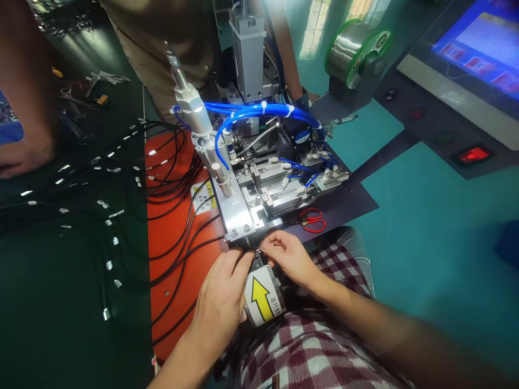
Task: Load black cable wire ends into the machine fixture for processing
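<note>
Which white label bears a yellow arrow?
The near label, beside the left hand; the far label, on the red board, shows a warning triangle instead.

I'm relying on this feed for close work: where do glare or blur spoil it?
Head view, centre: left hand and right hand fairly crisp, detail between them too small to make out; head view, sides: co-worker's hand and lit screen look smeared; head view, top: bright reflections streak the glossy floor.
</note>
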`<state>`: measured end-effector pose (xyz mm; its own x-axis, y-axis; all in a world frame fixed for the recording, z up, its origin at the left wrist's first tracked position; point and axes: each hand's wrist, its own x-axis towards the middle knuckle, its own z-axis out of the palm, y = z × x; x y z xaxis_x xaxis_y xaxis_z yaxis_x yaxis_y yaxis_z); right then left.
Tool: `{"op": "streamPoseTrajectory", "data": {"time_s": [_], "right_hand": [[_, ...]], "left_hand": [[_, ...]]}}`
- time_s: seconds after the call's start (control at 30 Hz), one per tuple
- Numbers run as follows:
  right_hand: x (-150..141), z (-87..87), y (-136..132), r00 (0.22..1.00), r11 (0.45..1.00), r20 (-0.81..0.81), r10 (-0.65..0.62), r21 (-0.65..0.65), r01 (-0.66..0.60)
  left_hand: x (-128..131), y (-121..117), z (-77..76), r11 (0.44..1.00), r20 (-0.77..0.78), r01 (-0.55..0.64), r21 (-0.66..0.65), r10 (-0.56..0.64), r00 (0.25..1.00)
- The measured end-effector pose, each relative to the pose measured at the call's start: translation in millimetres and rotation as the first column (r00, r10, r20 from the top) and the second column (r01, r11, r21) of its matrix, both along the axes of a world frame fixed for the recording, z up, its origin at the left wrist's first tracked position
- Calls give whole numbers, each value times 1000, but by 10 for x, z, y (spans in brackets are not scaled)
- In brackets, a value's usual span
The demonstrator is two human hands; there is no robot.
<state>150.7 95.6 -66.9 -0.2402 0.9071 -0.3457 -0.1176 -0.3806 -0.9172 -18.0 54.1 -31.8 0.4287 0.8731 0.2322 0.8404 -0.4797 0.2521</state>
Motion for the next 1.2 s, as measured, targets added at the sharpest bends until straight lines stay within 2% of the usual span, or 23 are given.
{"op": "streamPoseTrajectory", "data": {"time_s": [0.2, 0.37, 0.47, 0.6, 0.67, 0.73, 0.8, 1.0, 1.2], "right_hand": [[-82, 46, -68, 989, 989, 41, -139, 51, 137], [-68, 55, -12, 999, 992, -41, -10, -124, 5], [-38, 44, -5, 999, 999, 37, 14, -38, -12], [-7, 51, -21, 968, 988, 251, -13, 151, -26], [-4, 57, -5, 981, 996, 192, 2, 83, -18], [-8, 62, 28, 998, 996, 36, 47, -76, -44], [-10, 67, 60, 994, 979, -70, 80, -181, -91], [-23, 73, 40, 994, 983, -93, 61, -164, -76], [-115, -3, -2, 990, 991, -122, -63, -122, 48]], "left_hand": [[-18, -1, -19, 998, 16, 26, 54, -27, 999], [-16, 14, -21, 999, 50, 33, 22, -34, 998], [-10, 15, -15, 1000, 57, 16, -8, -15, 998], [24, -9, -4, 1000, 27, -10, -17, 10, 1000], [60, -18, 4, 1000, -21, -17, -14, 17, 1000], [101, -15, 14, 1000, -68, -28, -1, 27, 997], [130, -3, 22, 999, -87, -42, 15, 43, 995], [74, 5, 2, 999, 69, -25, 29, 23, 997], [69, -12, -22, 999, 8, -35, 24, 35, 999]]}}
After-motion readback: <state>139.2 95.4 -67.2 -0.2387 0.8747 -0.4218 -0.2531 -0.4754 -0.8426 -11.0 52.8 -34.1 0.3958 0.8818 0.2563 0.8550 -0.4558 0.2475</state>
